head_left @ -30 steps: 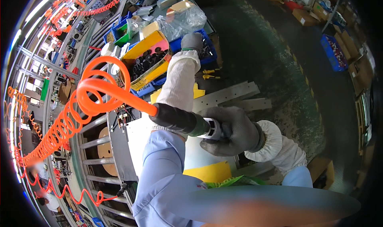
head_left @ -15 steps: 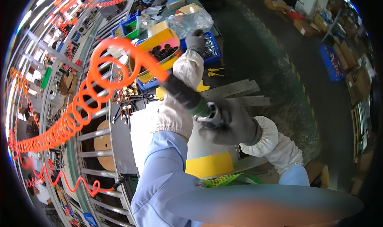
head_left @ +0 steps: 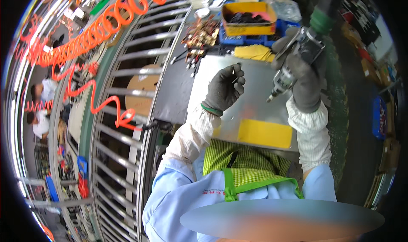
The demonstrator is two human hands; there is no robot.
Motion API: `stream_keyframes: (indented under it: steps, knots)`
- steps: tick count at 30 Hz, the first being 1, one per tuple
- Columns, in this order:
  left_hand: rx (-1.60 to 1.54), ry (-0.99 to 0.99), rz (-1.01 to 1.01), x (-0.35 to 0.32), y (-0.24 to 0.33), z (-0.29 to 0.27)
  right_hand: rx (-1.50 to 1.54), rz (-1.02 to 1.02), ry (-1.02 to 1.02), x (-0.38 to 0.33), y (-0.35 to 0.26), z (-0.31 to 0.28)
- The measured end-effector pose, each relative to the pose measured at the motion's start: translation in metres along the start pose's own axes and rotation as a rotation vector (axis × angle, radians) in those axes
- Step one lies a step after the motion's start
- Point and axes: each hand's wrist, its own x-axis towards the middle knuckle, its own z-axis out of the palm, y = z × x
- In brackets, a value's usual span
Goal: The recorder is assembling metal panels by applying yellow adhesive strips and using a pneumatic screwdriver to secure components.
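Since the earlier frames: left hand is back from the blue bin of metal hardware and now sits above the bare metal sheet. Its fingers curl, fingertips pinching a small thin piece, too small to identify. Right hand has shifted away from the torso and swung the driver round; the back end, once toward the left, is now at upper right. View also shifted, so the yellow panel on the sheet shows more fully.

Containers: open yellow box, pink inside, holds dark parts. Blue bin stands just beside it, contents mostly hidden. Copper-coloured parts lie loose on the dark table, left of the box.

Driver: at the sheet's right side, right hand closed around its body. Long axis slants, green band upper right, nose pointing lower left, toward the person. Tip appears over the sheet; cannot tell if touching.
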Motion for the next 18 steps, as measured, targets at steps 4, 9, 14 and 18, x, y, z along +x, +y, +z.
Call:
stream_keyframes:
  steps: [4, 9, 14, 18]
  knots:
    - [-0.035, -0.032, 0.049, -0.057, 0.009, -0.03, 0.081, -0.027, -0.056, -0.005, 0.026, 0.037]
    - [0.125, 0.091, 0.181, -0.109, 0.011, -0.032, 0.232, -0.143, -0.077, -0.017, 0.06, 0.073]
    - [0.229, 0.25, 0.179, -0.134, 0.01, -0.033, 0.373, -0.154, -0.011, -0.025, 0.071, 0.097]
    - [0.173, 0.25, 0.192, -0.147, 0.004, -0.04, 0.422, -0.198, -0.069, -0.028, 0.075, 0.109]
